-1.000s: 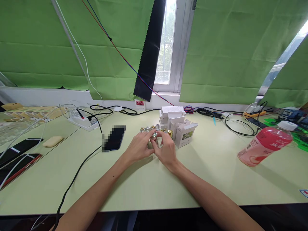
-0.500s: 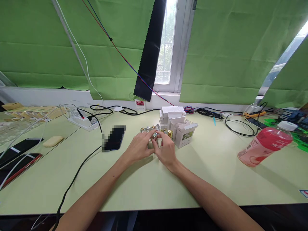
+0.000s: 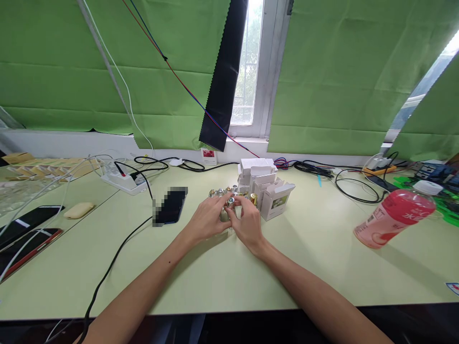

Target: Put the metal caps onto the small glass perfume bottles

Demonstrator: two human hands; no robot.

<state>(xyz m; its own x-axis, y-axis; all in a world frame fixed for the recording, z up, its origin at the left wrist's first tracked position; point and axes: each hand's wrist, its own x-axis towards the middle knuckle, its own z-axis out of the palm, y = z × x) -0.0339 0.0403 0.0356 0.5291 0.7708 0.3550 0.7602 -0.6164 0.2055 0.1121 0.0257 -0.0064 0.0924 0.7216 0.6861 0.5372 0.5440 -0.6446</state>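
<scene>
Between my two hands stands a small bottle with a shiny silver cap (image 3: 230, 202); its lower part is mostly hidden by fingers. My right hand (image 3: 248, 223) grips it near the cap with thumb and index finger. From the other side, the curled fingers and thumb of my left hand (image 3: 207, 217) close round the same bottle. Just behind my fingers are several more small bottles with silver and gold caps (image 3: 220, 192), partly covered. A gold-capped one (image 3: 253, 198) shows beside my right knuckles.
White small boxes (image 3: 276, 200) stand stacked right behind my right hand. A dark phone (image 3: 174, 205) lies left of my left hand. Farther right is a pink drink bottle (image 3: 396, 215). Power strip (image 3: 124, 181), black cable (image 3: 118, 258) and more phones (image 3: 32, 217) occupy the left side.
Almost nothing differs; both hands stay round the small bottle, with only a slight shift of the fingers at its cap.
</scene>
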